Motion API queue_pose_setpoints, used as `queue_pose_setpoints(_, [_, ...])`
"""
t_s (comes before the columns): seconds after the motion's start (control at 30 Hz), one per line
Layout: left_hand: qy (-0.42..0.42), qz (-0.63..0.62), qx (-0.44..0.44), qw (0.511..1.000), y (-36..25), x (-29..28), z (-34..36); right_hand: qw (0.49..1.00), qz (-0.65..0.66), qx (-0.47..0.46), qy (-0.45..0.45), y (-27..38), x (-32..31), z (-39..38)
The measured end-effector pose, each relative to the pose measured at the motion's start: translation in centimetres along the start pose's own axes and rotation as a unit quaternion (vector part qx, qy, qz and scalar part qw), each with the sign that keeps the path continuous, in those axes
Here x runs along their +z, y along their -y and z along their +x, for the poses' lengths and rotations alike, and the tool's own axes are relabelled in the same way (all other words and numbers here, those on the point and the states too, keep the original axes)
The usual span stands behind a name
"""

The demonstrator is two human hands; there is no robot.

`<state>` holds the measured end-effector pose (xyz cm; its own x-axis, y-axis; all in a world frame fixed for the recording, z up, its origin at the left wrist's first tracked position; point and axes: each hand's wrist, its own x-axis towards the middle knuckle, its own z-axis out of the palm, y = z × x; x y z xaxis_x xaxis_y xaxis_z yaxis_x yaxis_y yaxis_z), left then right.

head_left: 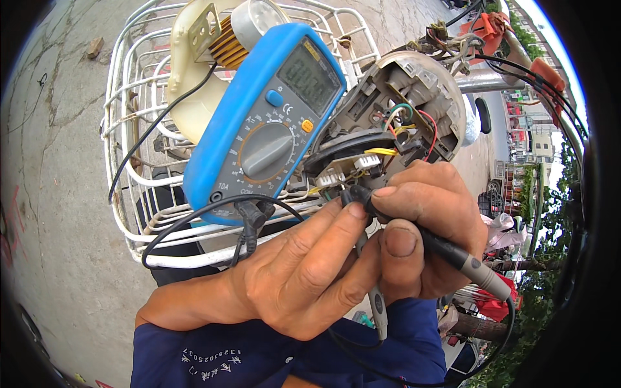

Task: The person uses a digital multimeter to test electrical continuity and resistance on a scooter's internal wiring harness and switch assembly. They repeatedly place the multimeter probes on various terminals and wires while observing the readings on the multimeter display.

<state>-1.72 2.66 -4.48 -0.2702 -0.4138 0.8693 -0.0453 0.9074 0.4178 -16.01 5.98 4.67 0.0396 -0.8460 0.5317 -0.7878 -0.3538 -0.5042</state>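
My left hand (304,275) is closed on a slim test probe (378,310) with a grey end, its upper part between thumb and fingers. Against it, my right hand (436,213) grips a thicker black test probe (453,252). Both probe tips meet close to a white plug connector (332,179) on a small circuit board; the fingers hide the exact contact. A second white connector (367,161) with yellow wires sits just above. Left of my hands, a blue multimeter (259,129) leans tilted on the basket, black leads plugged into its lower end.
A white wire basket (123,129) holds a cream plastic part (184,90) and a finned gold-coloured part (231,45). An opened grey headlight housing (420,84) shows loose coloured wires. Cables and a metal handlebar (491,81) are at upper right. Cracked pavement (52,129) lies left.
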Motion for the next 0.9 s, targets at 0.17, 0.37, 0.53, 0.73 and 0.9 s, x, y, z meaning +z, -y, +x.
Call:
queue_pose_setpoints(0.17, [-0.005, -0.006, -0.004, 1.000, 0.0, 0.1, 0.0, 1.000, 0.001, 0.005, -0.001, 0.1, 0.0, 0.0])
queue_pose_setpoints(0.37, [-0.001, 0.014, 0.008, 1.000, 0.1, 0.1, -0.1, 1.000, 0.003, -0.025, 0.000, -0.3, 0.2, 0.1])
queue_pose_setpoints(0.53, [0.008, 0.021, 0.015, 1.000, 0.1, -0.2, 0.2, 0.997, -0.002, -0.069, 0.021, -0.6, -0.1, 0.7])
queue_pose_setpoints(0.73, [0.007, 0.014, 0.009, 1.000, 0.1, 0.0, 0.1, 0.996, 0.000, -0.081, 0.023, -0.7, -0.1, 0.9])
queue_pose_setpoints(0.9, [0.007, 0.012, 0.007, 1.000, 0.0, -0.1, 0.1, 0.996, -0.008, -0.084, 0.026, -0.6, -0.2, 0.9])
